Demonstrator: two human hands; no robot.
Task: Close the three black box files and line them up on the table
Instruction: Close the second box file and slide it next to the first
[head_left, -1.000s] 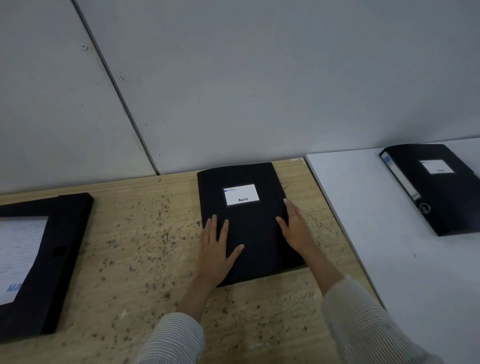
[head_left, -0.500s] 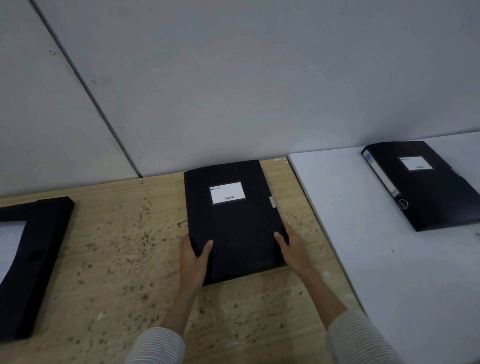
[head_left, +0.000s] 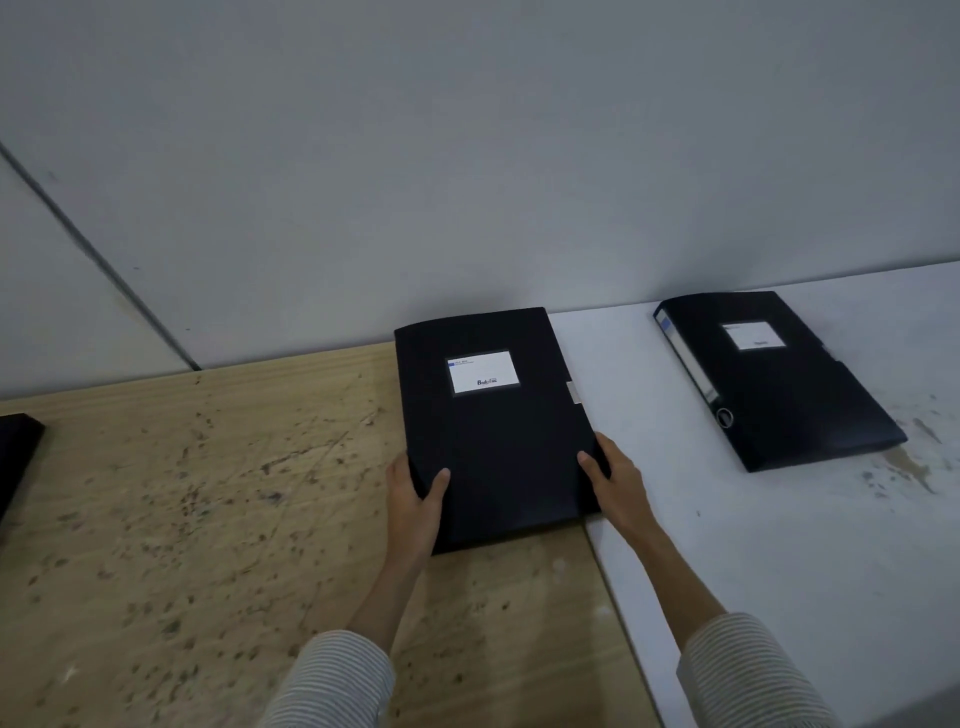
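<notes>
**Closed file held at the seam of two tables**

A flat black plastic box file (head_left: 493, 421), white label up, straddles the join between the speckled wooden table (head_left: 208, 519) and the white table (head_left: 779, 545) — left hand (head_left: 415, 499) and right hand (head_left: 613, 478) clasping its near corners. A second closed black box file (head_left: 779, 379) lies well apart on the white surface.

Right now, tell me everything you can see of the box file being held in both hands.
The middle box file is matte black, plastic-looking, closed and lying flat, with a white label on its cover and a small pale tab at its right edge. It straddles the seam between the wooden table and the white table, far end near the wall. The left hand and right hand clasp its near corners, thumbs on top.
</notes>
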